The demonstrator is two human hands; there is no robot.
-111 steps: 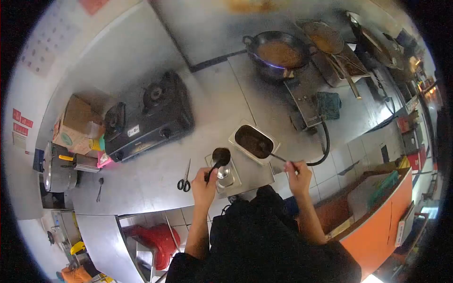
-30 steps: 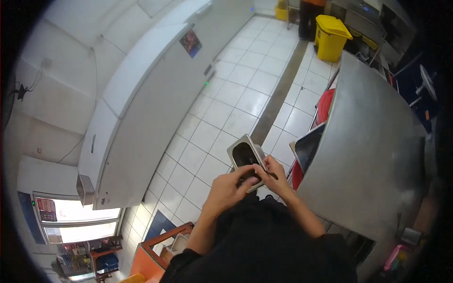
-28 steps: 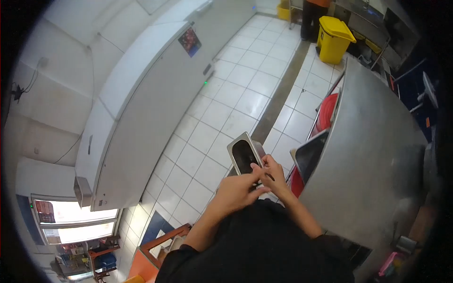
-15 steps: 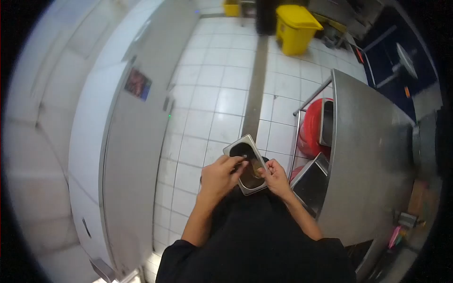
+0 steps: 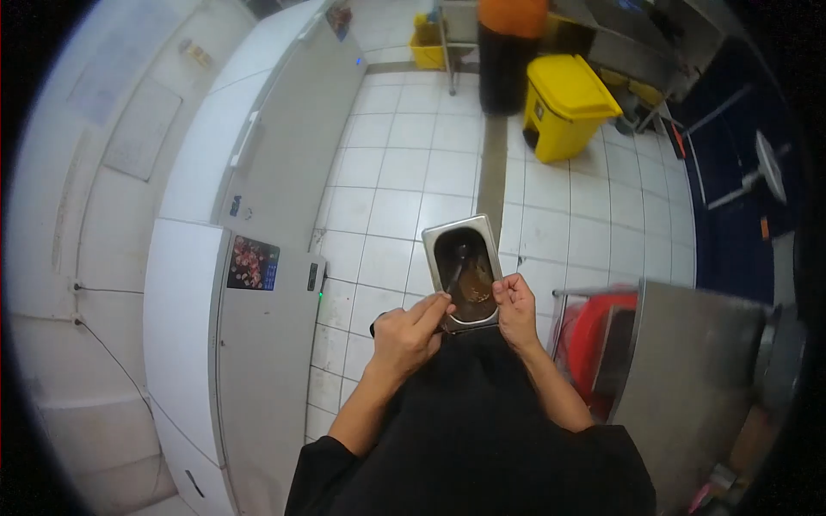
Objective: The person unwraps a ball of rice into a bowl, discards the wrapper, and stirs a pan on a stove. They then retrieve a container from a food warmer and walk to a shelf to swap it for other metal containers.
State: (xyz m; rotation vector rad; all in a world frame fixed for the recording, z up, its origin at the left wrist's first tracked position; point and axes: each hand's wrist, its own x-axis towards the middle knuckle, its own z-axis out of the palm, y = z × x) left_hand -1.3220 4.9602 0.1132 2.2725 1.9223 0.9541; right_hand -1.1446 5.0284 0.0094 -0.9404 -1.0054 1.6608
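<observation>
A small, deep steel food pan (image 5: 458, 225) is in front of my body, with some brown contents low inside it. My right hand (image 5: 516, 314) pinches its right rim between thumb and fingers. At the pan's near left side, my left hand (image 5: 411, 334) is closed, fingertips together at the end of a thin spoon-like utensil (image 5: 457, 271). The utensil slants into the pan, its rounded end toward the far side. What supports the pan from below is hidden.
White chest freezers (image 5: 267, 361) line the left. A steel table (image 5: 688, 370) stands at right, with a red tub (image 5: 594, 335) beneath it. Ahead are a yellow pedal bin (image 5: 568, 107) and a person in an orange top (image 5: 512, 17). Tiled floor (image 5: 387, 206) runs between.
My left hand has drawn back from over the pan to its near left edge. The view has shifted, showing more of the room ahead and the person at the back.
</observation>
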